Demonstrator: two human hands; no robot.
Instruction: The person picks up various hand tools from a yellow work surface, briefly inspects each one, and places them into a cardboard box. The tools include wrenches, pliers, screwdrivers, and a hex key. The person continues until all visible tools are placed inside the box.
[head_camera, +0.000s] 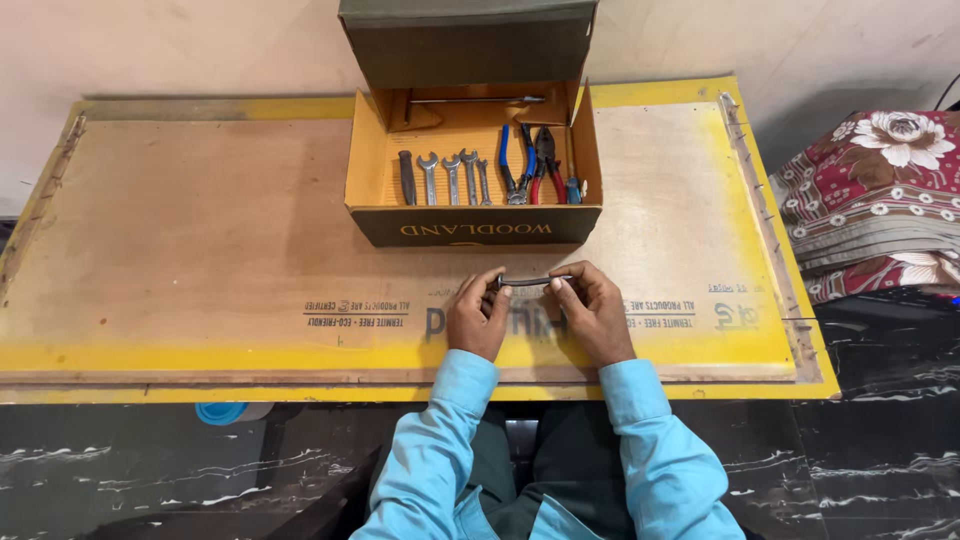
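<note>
My left hand (478, 316) and my right hand (592, 312) rest on the plywood board (220, 240) near its front edge. Together they pinch a short dark metal tool (530, 281), held level between the fingertips, one hand at each end. Just beyond the hands stands an open cardboard box (372, 160) with a dark front wall and a raised lid. Inside it lie a dark-handled tool (407, 177), three small spanners (452, 176), blue-handled pliers (515, 165), red-handled pliers (546, 165) and a long thin rod (476, 99) at the back.
The board has yellow borders and lies on a dark marbled surface (880, 440). Folded floral cloth (880, 200) is stacked at the right. A blue round object (215, 412) peeks out under the board's front edge. A pale wall is behind.
</note>
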